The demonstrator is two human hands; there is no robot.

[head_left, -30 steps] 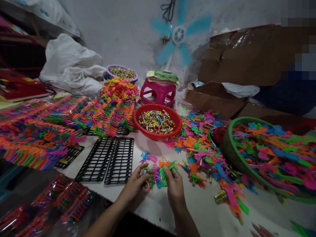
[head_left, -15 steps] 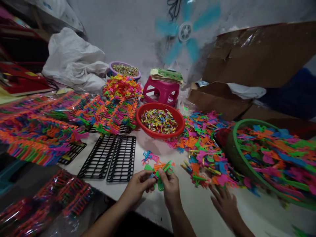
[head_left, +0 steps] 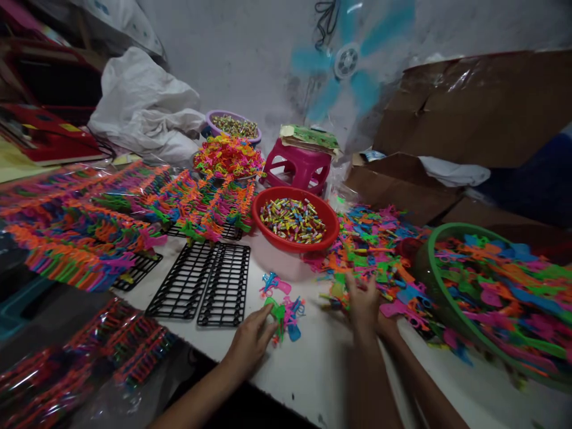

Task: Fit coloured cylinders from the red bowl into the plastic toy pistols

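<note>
My left hand (head_left: 250,341) rests on the white table (head_left: 313,369) and pinches a small cluster of green, pink and blue plastic toy pieces (head_left: 286,316). A blue and pink toy piece (head_left: 273,283) lies just beyond it. My right hand (head_left: 361,298) lies with its fingers spread on the near edge of a big loose pile of colourful plastic toy pieces (head_left: 370,250); it is blurred. Another person's hand (head_left: 388,325) and forearm reach in from the lower right, right beside my right hand.
Two black plastic grids (head_left: 203,286) lie left of my left hand. A red bowl of small rolled pieces (head_left: 295,220) stands behind. A green basket (head_left: 429,262) full of toys is at right. Racks of assembled toys (head_left: 89,232) fill the left; bagged ones (head_left: 89,357) sit below.
My right hand let go of the cluster and moved right onto the loose pile. The other person's hand moved in beside it. My left hand lowered the cluster to the table.
</note>
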